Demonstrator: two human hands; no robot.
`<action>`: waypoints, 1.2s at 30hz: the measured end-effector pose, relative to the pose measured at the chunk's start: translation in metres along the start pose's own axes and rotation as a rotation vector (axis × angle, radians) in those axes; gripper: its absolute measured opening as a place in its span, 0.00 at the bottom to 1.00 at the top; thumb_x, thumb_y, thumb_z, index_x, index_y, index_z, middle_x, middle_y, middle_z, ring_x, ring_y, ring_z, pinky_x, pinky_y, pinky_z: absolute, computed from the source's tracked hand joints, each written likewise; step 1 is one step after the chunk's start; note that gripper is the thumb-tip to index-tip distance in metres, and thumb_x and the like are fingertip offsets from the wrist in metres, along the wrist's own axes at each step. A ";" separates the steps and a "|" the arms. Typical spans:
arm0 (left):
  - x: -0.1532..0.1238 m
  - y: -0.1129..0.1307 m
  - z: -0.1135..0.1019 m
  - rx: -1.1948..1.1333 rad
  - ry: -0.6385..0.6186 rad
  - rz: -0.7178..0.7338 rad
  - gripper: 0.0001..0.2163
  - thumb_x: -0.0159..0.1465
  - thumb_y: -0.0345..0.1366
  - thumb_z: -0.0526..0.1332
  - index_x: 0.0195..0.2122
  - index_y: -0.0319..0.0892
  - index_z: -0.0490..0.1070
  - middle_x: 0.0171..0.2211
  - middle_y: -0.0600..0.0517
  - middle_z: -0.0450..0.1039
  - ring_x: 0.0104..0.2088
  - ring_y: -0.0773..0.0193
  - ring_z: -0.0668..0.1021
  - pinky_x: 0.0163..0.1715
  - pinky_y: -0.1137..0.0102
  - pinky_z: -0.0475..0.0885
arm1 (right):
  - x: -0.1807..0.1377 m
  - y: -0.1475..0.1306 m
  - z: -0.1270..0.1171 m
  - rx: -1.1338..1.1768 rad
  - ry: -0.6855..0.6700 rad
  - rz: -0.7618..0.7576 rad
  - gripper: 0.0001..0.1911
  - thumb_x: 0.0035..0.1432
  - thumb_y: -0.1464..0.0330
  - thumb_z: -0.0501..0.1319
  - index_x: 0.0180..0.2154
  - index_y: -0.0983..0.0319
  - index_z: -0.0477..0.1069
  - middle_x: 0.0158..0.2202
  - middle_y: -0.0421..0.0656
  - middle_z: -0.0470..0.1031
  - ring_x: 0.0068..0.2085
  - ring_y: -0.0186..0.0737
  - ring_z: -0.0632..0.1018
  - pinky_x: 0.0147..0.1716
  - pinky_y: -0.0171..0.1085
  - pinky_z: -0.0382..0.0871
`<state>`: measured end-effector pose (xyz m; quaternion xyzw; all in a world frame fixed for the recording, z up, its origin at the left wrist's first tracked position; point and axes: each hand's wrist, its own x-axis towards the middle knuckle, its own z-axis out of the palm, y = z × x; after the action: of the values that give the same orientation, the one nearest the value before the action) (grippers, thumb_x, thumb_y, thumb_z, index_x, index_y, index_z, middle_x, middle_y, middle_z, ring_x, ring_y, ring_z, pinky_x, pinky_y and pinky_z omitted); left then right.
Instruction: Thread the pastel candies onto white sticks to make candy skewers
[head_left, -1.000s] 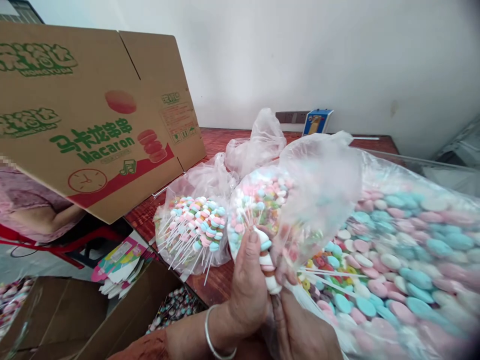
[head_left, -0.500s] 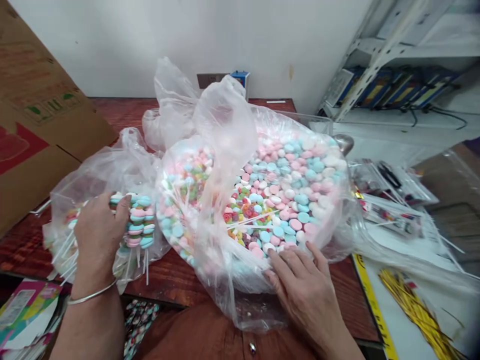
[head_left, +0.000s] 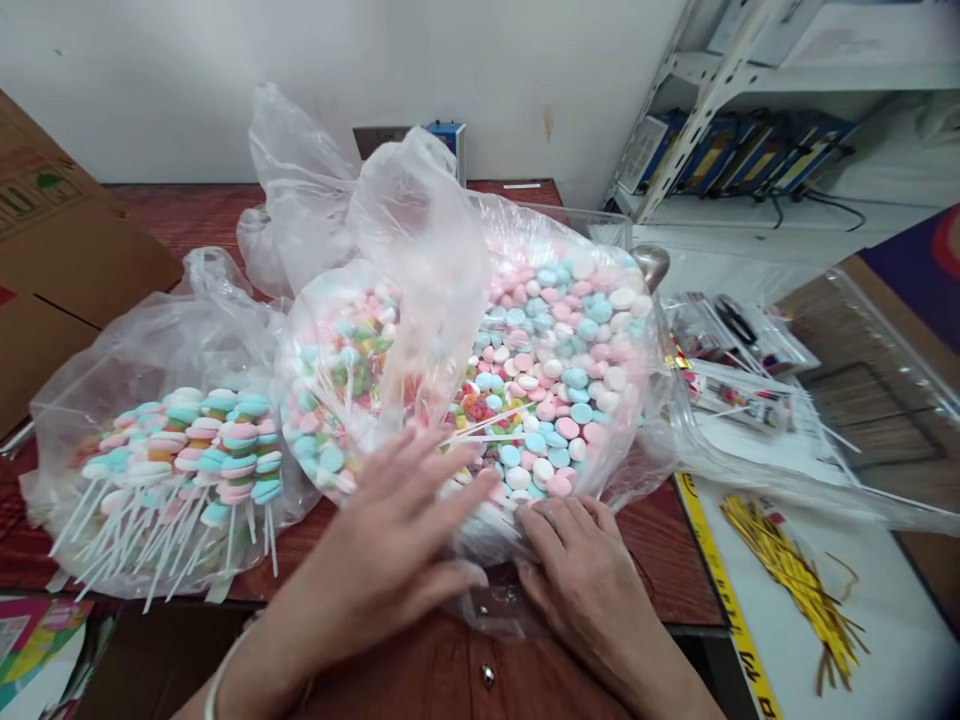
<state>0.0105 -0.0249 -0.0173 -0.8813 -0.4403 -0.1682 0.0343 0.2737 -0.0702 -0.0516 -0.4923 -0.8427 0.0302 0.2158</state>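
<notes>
A large clear plastic bag (head_left: 420, 210) full of loose pink, blue and white candies (head_left: 570, 340) lies in the middle of the red-brown table (head_left: 660, 570). My left hand (head_left: 390, 540) rests on the bag's near edge with fingers spread out flat, empty. My right hand (head_left: 585, 570) presses on the bag's front just to the right, fingers bent over the plastic. White sticks (head_left: 487, 425) poke out among the candies just beyond my fingers. To the left lies a smaller clear bag with finished candy skewers (head_left: 195, 450), white sticks pointing toward me.
A brown cardboard box (head_left: 52, 260) stands at the left. A bundle of gold twist ties (head_left: 795, 580) lies on a white surface at the right, beside clear packets (head_left: 742, 390). A metal shelf with boxes (head_left: 750, 150) stands at the back right. Printed cards (head_left: 30, 640) lie low left.
My left hand left the bag of skewers and moved right onto the big candy bag, next to my right hand. The view shifted slightly right.
</notes>
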 end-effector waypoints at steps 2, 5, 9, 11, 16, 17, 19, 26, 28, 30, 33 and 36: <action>0.007 0.019 0.019 0.015 -0.069 0.079 0.24 0.65 0.34 0.60 0.64 0.46 0.65 0.62 0.42 0.69 0.69 0.44 0.61 0.67 0.42 0.52 | -0.005 0.002 0.007 -0.122 0.014 -0.022 0.16 0.65 0.75 0.56 0.53 0.64 0.71 0.43 0.49 0.78 0.46 0.48 0.75 0.52 0.49 0.61; 0.016 0.028 0.036 0.000 -0.081 0.142 0.26 0.65 0.29 0.59 0.65 0.46 0.64 0.63 0.45 0.69 0.69 0.43 0.60 0.68 0.40 0.47 | -0.012 0.010 0.017 -0.225 0.120 -0.053 0.20 0.66 0.79 0.52 0.56 0.64 0.70 0.44 0.50 0.77 0.50 0.48 0.75 0.53 0.49 0.63; 0.027 0.023 0.041 -0.098 0.079 0.076 0.24 0.61 0.24 0.57 0.59 0.41 0.70 0.53 0.45 0.77 0.59 0.48 0.71 0.66 0.45 0.55 | 0.009 0.029 0.025 -0.170 0.339 -0.018 0.23 0.66 0.80 0.52 0.61 0.65 0.65 0.44 0.51 0.75 0.49 0.46 0.76 0.51 0.44 0.70; 0.037 0.021 0.043 -0.103 0.197 0.004 0.21 0.60 0.23 0.56 0.53 0.40 0.74 0.45 0.45 0.79 0.51 0.50 0.75 0.61 0.48 0.62 | 0.035 0.040 0.028 -0.164 0.407 0.008 0.24 0.65 0.80 0.53 0.62 0.67 0.64 0.45 0.54 0.75 0.48 0.47 0.76 0.50 0.44 0.72; 0.069 0.018 0.049 -0.018 0.328 -0.141 0.14 0.62 0.23 0.57 0.45 0.40 0.76 0.37 0.45 0.76 0.41 0.52 0.75 0.47 0.57 0.70 | 0.090 0.056 0.039 -0.161 0.465 -0.065 0.23 0.64 0.80 0.53 0.59 0.65 0.67 0.45 0.52 0.76 0.48 0.47 0.76 0.48 0.44 0.72; 0.072 0.017 0.049 -0.023 0.334 -0.135 0.14 0.62 0.22 0.56 0.45 0.40 0.76 0.36 0.45 0.76 0.41 0.53 0.75 0.46 0.58 0.70 | 0.092 0.056 0.039 -0.153 0.479 -0.066 0.24 0.63 0.81 0.53 0.59 0.65 0.66 0.45 0.53 0.76 0.48 0.48 0.76 0.48 0.45 0.72; 0.071 0.016 0.049 -0.065 0.333 -0.077 0.16 0.62 0.22 0.56 0.47 0.41 0.76 0.37 0.46 0.76 0.41 0.54 0.75 0.48 0.58 0.70 | 0.087 0.056 0.037 -0.128 0.492 -0.056 0.27 0.60 0.82 0.51 0.60 0.65 0.65 0.45 0.53 0.76 0.48 0.48 0.76 0.47 0.45 0.73; 0.041 0.019 0.037 -0.193 0.239 0.017 0.29 0.58 0.21 0.56 0.62 0.44 0.65 0.47 0.46 0.78 0.48 0.55 0.78 0.60 0.52 0.64 | 0.036 0.046 0.009 -0.024 0.326 0.033 0.31 0.59 0.79 0.54 0.63 0.63 0.62 0.50 0.53 0.73 0.53 0.51 0.74 0.51 0.52 0.72; 0.037 0.021 0.033 -0.210 0.215 -0.018 0.29 0.58 0.22 0.57 0.62 0.43 0.64 0.48 0.45 0.78 0.49 0.54 0.78 0.61 0.51 0.63 | 0.028 0.042 0.005 0.005 0.293 0.038 0.30 0.61 0.79 0.55 0.64 0.63 0.62 0.52 0.53 0.73 0.55 0.52 0.72 0.54 0.54 0.71; 0.036 0.022 0.031 -0.221 0.210 -0.030 0.28 0.58 0.22 0.58 0.61 0.41 0.64 0.49 0.44 0.77 0.50 0.54 0.78 0.63 0.51 0.62 | 0.024 0.037 0.002 0.039 0.280 0.037 0.30 0.60 0.79 0.55 0.63 0.64 0.62 0.54 0.54 0.71 0.58 0.53 0.71 0.56 0.56 0.70; 0.033 0.020 0.029 -0.232 0.257 0.007 0.22 0.59 0.21 0.57 0.54 0.41 0.69 0.46 0.45 0.77 0.49 0.56 0.78 0.64 0.50 0.62 | 0.023 0.028 -0.004 0.069 0.275 0.029 0.29 0.59 0.79 0.56 0.62 0.64 0.64 0.55 0.55 0.71 0.60 0.54 0.70 0.57 0.58 0.67; 0.027 0.015 0.029 -0.212 0.260 0.049 0.18 0.61 0.19 0.56 0.48 0.42 0.72 0.46 0.46 0.77 0.49 0.57 0.79 0.64 0.48 0.61 | 0.017 0.017 -0.014 0.128 0.214 -0.007 0.24 0.60 0.78 0.58 0.57 0.63 0.67 0.51 0.51 0.75 0.56 0.50 0.74 0.58 0.53 0.68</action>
<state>0.0452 -0.0075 -0.0344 -0.8613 -0.3902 -0.3254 0.0021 0.2860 -0.0491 -0.0379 -0.4750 -0.8129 0.0303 0.3357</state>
